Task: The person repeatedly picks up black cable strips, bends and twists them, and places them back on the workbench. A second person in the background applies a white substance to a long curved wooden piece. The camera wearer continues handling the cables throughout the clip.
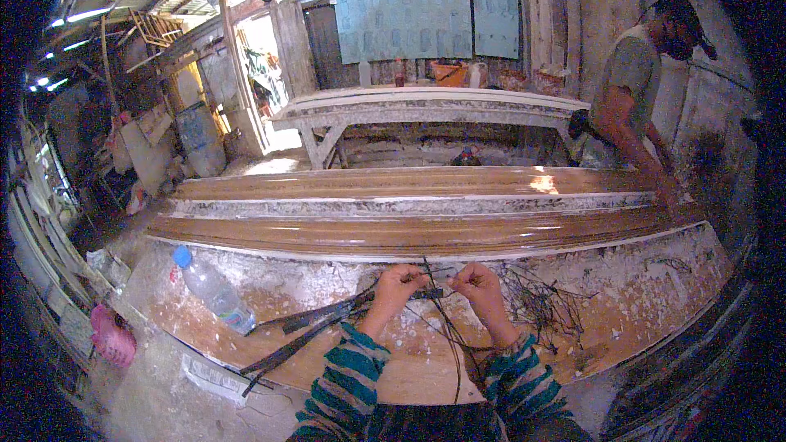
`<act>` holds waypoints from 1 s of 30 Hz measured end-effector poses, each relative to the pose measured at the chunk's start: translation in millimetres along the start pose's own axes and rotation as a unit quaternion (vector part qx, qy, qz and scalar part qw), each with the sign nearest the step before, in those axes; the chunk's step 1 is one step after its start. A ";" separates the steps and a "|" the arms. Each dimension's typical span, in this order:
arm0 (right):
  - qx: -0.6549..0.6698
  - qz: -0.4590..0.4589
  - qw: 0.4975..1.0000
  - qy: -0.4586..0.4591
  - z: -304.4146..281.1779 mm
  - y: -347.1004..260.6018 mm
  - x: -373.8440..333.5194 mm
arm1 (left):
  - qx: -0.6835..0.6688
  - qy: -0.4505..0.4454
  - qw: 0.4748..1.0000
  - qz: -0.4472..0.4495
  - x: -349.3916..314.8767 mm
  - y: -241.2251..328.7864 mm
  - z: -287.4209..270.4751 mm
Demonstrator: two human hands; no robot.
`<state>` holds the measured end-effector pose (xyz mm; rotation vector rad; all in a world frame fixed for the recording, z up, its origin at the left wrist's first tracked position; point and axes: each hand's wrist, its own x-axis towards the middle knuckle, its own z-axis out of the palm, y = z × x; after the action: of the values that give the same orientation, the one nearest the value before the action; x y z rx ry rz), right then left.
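My left hand (399,286) and my right hand (479,288) are raised over the near side of the worktable, a short gap apart. Fingertips of both are pinched on a thin black strip (440,271) that spans between them. Long black strands (449,329) hang below the hands toward the table's near edge. Wider flat black strips (315,317) lie to the left of my left hand, partly hidden by it. Beside my right hand spreads a tangled heap of thin black strands (550,303).
A clear plastic bottle (214,290) with a blue cap lies at the left. Two long glossy brown moulds (393,235) stretch across the white-spattered worktable (647,295). Another person (626,90) leans over their right end. Behind stands a white bench (426,106); a pink bag (112,336) sits at lower left.
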<state>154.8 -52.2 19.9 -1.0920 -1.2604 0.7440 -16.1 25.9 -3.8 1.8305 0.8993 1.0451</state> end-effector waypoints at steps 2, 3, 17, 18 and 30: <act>-0.073 -0.058 0.994 0.057 -4.7 7.8 2.1 | -0.033 -0.084 0.996 -0.013 -1.4 3.2 4.2; -0.117 -0.110 0.983 0.092 -5.7 12.0 3.9 | -0.046 -0.109 0.993 -0.006 -3.4 5.5 6.4; -0.168 -0.052 0.966 0.189 -28.8 50.0 14.3 | -0.168 -0.236 0.956 -0.033 -37.6 40.0 40.3; -0.172 -0.040 0.967 0.186 -27.0 48.3 14.0 | -0.196 -0.236 0.951 -0.031 -37.5 38.9 41.9; -0.088 -0.079 0.979 0.169 -17.3 23.7 8.1 | -0.225 0.004 0.966 -0.130 -10.7 26.4 3.5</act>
<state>176.1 -40.5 1.6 -1.1885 -1.1166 0.3138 -12.6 5.0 15.5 1.2940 0.8021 0.9922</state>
